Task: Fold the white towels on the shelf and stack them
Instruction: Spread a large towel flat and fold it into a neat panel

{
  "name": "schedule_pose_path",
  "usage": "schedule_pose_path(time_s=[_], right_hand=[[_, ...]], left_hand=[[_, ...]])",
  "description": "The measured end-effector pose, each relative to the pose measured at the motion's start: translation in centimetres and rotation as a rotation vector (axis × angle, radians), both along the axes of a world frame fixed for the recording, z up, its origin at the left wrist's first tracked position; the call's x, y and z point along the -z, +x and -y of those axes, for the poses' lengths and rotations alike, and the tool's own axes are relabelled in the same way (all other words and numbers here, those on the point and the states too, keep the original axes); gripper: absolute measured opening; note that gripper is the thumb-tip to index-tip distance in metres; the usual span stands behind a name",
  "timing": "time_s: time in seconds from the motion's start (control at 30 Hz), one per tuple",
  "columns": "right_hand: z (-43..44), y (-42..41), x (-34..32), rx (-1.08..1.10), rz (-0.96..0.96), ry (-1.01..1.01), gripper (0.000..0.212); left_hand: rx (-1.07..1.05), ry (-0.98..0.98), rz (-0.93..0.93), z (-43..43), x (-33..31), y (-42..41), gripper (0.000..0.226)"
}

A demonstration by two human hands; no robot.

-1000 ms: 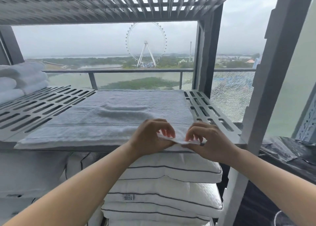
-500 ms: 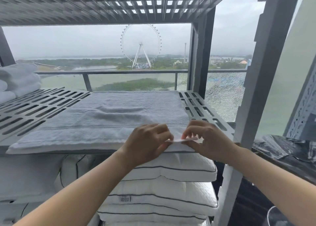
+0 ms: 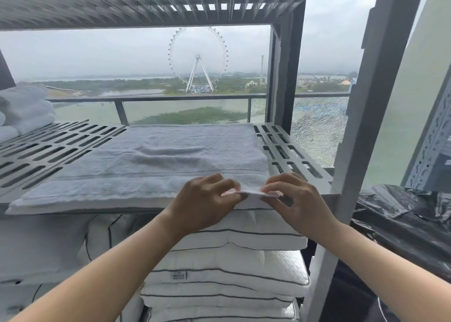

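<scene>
Fingers [image 3: 224, 186] of left hand [image 3: 205, 205] and right hand [image 3: 301, 205] pinch towel [image 3: 158, 165] at near right corner | step: starting a fold | next: lift corner, carry across shelf [image 3: 48, 151], align edges

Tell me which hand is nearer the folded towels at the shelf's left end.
Left. The left hand pinches the spread towel's near edge, on the side facing the folded towels; the right hand pinches that edge just beyond it, farther right.
</scene>
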State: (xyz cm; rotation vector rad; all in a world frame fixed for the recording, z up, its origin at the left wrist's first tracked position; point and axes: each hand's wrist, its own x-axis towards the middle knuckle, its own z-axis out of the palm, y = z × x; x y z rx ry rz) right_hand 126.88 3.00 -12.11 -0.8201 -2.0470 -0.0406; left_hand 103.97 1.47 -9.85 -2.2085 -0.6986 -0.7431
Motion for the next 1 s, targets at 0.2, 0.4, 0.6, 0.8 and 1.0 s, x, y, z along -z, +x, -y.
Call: schedule_pose_path(time_s=[0.2,0.4,0.6,0.8,1.0], right_hand=[[-0.6,-0.2,-1.3,-0.006,-0.018,-0.119,0.006],[-3.6,-0.9,-3.7,0.12,0.097,-0.244,0.006],[-3.5,-1.1,-3.9,0.154,-0.009,-0.143,0.012],[-2.9,-0.5,-3.4,-0.031,0.032,-0.211,0.014],[-2.6,-0.5,-3.2,-0.132,0.125,-0.26,0.024]], left_hand=[[-0.105,-0.171,0.055,-0.2,-0.4,0.9,0.01],[-0.319,-0.339,0.023,-3.3,-1.8,2.2,0.029],[-0.164,-0.253,0.161,-3.2,-2.3,2.2,0.007],[0.035,-0.402,0.333,-3.5,-1.0,1.0,0.012],[0.035,-0.371,0.302,-3.4,-0.8,1.0,0.025]])
